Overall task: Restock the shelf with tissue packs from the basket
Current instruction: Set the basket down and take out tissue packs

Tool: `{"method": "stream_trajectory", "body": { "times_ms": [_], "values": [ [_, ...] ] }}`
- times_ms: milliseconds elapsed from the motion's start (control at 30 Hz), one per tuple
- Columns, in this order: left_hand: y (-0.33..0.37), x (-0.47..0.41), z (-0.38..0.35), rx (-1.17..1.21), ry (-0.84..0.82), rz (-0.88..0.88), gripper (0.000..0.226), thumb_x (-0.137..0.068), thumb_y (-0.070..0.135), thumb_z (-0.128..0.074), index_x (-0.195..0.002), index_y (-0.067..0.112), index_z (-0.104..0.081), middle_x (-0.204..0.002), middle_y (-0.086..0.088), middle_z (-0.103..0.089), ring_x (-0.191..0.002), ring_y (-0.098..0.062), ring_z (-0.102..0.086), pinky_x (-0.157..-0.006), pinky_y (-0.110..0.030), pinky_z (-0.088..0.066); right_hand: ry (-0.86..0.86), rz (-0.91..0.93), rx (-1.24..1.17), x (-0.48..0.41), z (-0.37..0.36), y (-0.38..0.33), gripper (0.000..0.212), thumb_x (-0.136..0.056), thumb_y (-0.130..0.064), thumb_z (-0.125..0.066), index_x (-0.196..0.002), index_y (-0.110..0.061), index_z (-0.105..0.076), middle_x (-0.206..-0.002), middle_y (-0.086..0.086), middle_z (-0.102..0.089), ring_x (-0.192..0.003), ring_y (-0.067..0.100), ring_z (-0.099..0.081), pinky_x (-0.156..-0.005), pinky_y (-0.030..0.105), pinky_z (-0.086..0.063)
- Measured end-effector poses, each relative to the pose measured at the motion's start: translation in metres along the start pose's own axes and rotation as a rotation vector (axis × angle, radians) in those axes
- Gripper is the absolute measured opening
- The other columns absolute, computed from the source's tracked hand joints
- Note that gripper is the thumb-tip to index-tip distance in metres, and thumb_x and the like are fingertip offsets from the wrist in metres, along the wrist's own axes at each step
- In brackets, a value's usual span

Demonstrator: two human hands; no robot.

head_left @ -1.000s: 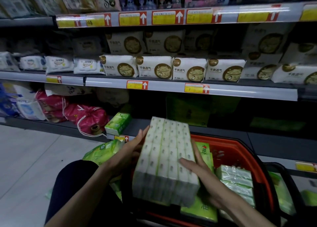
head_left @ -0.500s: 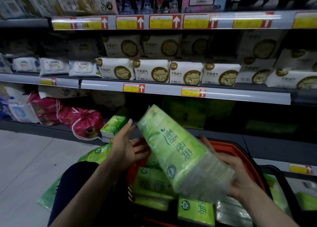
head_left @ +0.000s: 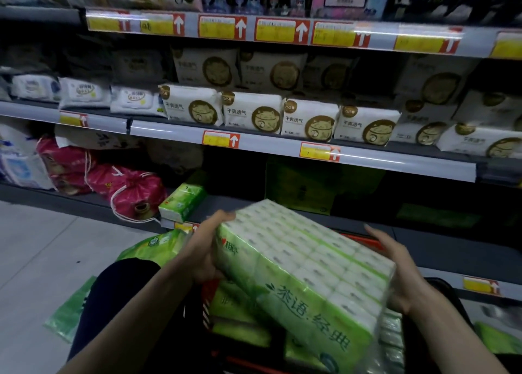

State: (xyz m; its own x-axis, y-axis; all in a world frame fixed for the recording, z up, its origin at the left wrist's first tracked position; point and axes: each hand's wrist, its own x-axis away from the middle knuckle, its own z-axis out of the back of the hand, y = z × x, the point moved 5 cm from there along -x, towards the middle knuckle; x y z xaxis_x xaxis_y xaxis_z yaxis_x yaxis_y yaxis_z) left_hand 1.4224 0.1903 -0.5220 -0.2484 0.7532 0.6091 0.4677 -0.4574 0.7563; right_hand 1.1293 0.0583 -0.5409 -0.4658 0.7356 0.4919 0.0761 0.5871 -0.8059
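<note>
A big green-and-white tissue pack (head_left: 305, 274) is held tilted above the red basket (head_left: 370, 242), between both hands. My left hand (head_left: 207, 249) grips its left end, fingers curled over the top corner. My right hand (head_left: 395, 269) presses flat against its right side with straight fingers. More green tissue packs (head_left: 234, 314) lie in the basket below. The bottom shelf (head_left: 353, 224) stands just behind the basket, with a small green pack (head_left: 180, 201) at its front edge.
Red drawstring bags (head_left: 132, 190) sit on the bottom shelf at left. White packs (head_left: 251, 112) with gold cat prints line the middle shelf. Green packs (head_left: 149, 246) lie on the floor by my left knee. A dark second basket (head_left: 452, 294) stands at right.
The pack has been turned from steeply tilted to lying flatter, its ribbed white side now facing up. My left hand, apart from it half a second ago, now grips its left end.
</note>
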Motion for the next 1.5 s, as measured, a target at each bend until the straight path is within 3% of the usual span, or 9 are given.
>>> {"method": "stream_trajectory", "body": {
  "times_ms": [133, 233, 333, 467, 900, 1133, 1233, 1400, 1500],
  "values": [
    [-0.002, -0.005, 0.005, 0.134, 0.057, -0.069, 0.053, -0.092, 0.048, -0.057, -0.127, 0.010, -0.071, -0.118, -0.019, -0.076, -0.113, -0.041, -0.070, -0.105, -0.060, -0.048, 0.183, -0.106, -0.132, -0.003, 0.020, 0.012, 0.079, -0.087, -0.067, -0.065, -0.127, 0.000, -0.069, -0.131, 0.024, -0.069, -0.122, 0.046, -0.065, -0.114, 0.054, -0.043],
    [0.002, -0.003, 0.006, 0.165, 0.153, -0.146, 0.041, -0.092, 0.041, -0.062, -0.116, 0.010, -0.071, -0.103, -0.019, -0.079, -0.106, -0.042, -0.071, -0.099, -0.067, -0.049, 0.222, -0.174, -0.096, -0.005, 0.028, 0.021, 0.089, -0.062, -0.083, -0.077, -0.124, -0.019, -0.066, -0.124, 0.021, -0.057, -0.117, 0.040, -0.055, -0.101, 0.052, -0.040],
    [-0.001, -0.004, 0.005, 0.203, 0.222, -0.214, 0.039, -0.087, 0.043, -0.070, -0.113, 0.014, -0.071, -0.096, -0.015, -0.080, -0.101, -0.040, -0.072, -0.092, -0.070, -0.052, 0.116, -0.224, 0.003, 0.006, 0.010, 0.015, 0.087, -0.068, -0.085, -0.069, -0.117, -0.013, -0.074, -0.112, 0.018, -0.076, -0.110, 0.041, -0.068, -0.093, 0.057, -0.054],
    [-0.015, -0.003, -0.004, 0.233, 0.263, -0.239, 0.037, -0.085, 0.046, -0.070, -0.107, 0.017, -0.071, -0.090, -0.013, -0.080, -0.088, -0.037, -0.076, -0.074, -0.057, -0.060, 0.018, -0.248, 0.043, 0.015, 0.000, 0.016, 0.085, -0.066, -0.085, -0.071, -0.130, -0.030, -0.066, -0.138, 0.014, -0.065, -0.126, 0.044, -0.058, -0.098, 0.072, -0.048],
    [-0.021, 0.009, -0.035, 0.136, 0.279, -0.290, 0.034, -0.094, 0.041, -0.064, -0.117, 0.016, -0.068, -0.105, -0.017, -0.079, -0.101, -0.041, -0.074, -0.092, -0.071, -0.053, 0.168, -0.102, -0.120, 0.019, 0.001, 0.015, 0.050, -0.078, -0.040, -0.083, -0.119, -0.013, -0.071, -0.111, 0.017, -0.072, -0.106, 0.035, -0.067, -0.088, 0.048, -0.059],
    [-0.018, 0.002, -0.105, 0.033, 0.202, -0.193, 0.038, -0.094, 0.051, -0.061, -0.116, 0.022, -0.069, -0.099, -0.014, -0.081, -0.098, -0.038, -0.075, -0.092, -0.064, -0.057, 0.305, -0.010, -0.149, 0.026, 0.060, -0.009, 0.056, -0.074, -0.047, -0.084, -0.117, -0.013, -0.069, -0.106, 0.017, -0.071, -0.099, 0.035, -0.067, -0.071, 0.040, -0.057],
    [-0.009, -0.009, -0.158, -0.024, 0.104, -0.156, 0.033, -0.096, 0.049, -0.059, -0.106, 0.020, -0.071, -0.089, -0.013, -0.081, -0.088, -0.036, -0.075, -0.074, -0.054, -0.063, 0.411, 0.045, -0.196, 0.027, 0.100, -0.024, 0.052, -0.074, -0.054, -0.082, -0.108, -0.016, -0.072, -0.097, 0.012, -0.073, -0.094, 0.031, -0.068, -0.064, 0.033, -0.053],
    [0.005, -0.043, -0.250, -0.131, 0.004, -0.088, 0.042, -0.089, 0.052, -0.064, -0.111, 0.016, -0.067, -0.098, -0.017, -0.079, -0.089, -0.038, -0.075, -0.072, -0.052, -0.062, 0.594, 0.142, -0.261, 0.013, 0.184, -0.050, 0.066, -0.066, -0.066, -0.080, -0.111, -0.018, -0.071, -0.103, 0.017, -0.076, -0.092, 0.037, -0.073, -0.067, 0.040, -0.057],
    [0.001, -0.087, -0.295, -0.163, -0.040, -0.063, 0.084, -0.059, 0.060, -0.077, -0.129, 0.016, -0.064, -0.116, -0.021, -0.075, -0.098, -0.046, -0.075, -0.078, -0.067, -0.058, 0.670, 0.138, -0.346, -0.004, 0.233, -0.064, 0.080, -0.055, -0.065, -0.084, -0.114, -0.014, -0.072, -0.101, 0.017, -0.078, -0.088, 0.038, -0.077, -0.073, 0.053, -0.063]
  ]
}}
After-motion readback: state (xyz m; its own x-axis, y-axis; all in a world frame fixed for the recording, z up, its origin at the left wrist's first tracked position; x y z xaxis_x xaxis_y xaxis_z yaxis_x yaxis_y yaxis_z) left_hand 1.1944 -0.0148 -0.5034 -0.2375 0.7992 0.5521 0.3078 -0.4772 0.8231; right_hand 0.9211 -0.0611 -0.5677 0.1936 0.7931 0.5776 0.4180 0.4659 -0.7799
